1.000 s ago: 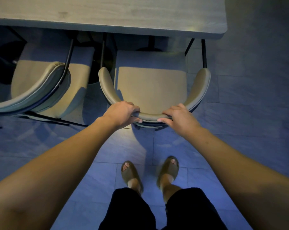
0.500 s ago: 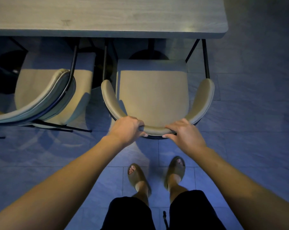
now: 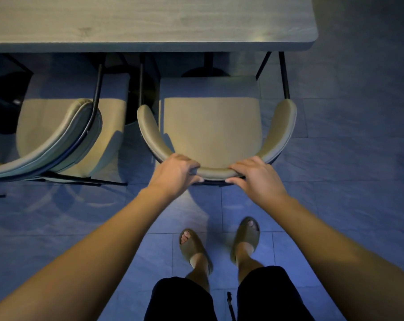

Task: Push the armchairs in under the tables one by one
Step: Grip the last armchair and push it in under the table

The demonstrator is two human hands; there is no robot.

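Observation:
A beige armchair (image 3: pixel 211 126) with a curved backrest stands in front of me, its seat's far edge just short of the grey wooden table (image 3: pixel 150 22). My left hand (image 3: pixel 174 173) grips the top of the backrest left of its middle, fingers curled over the rim. My right hand (image 3: pixel 256 176) grips the same rim to the right, thumb underneath. A second beige armchair (image 3: pixel 57 137) stands to the left, turned at an angle, its seat's far end under the table edge.
The table's right end (image 3: pixel 312 40) lies just beyond the armchair's right arm. Black table legs (image 3: pixel 284 75) stand close to that arm. Grey floor tiles (image 3: pixel 358 158) stretch to the right. My sandalled feet (image 3: pixel 219 246) are behind the chair.
The chair I hold now sits farther out from the table edge in view, with more of its seat showing. My feet have stepped. Both hands keep their grip.

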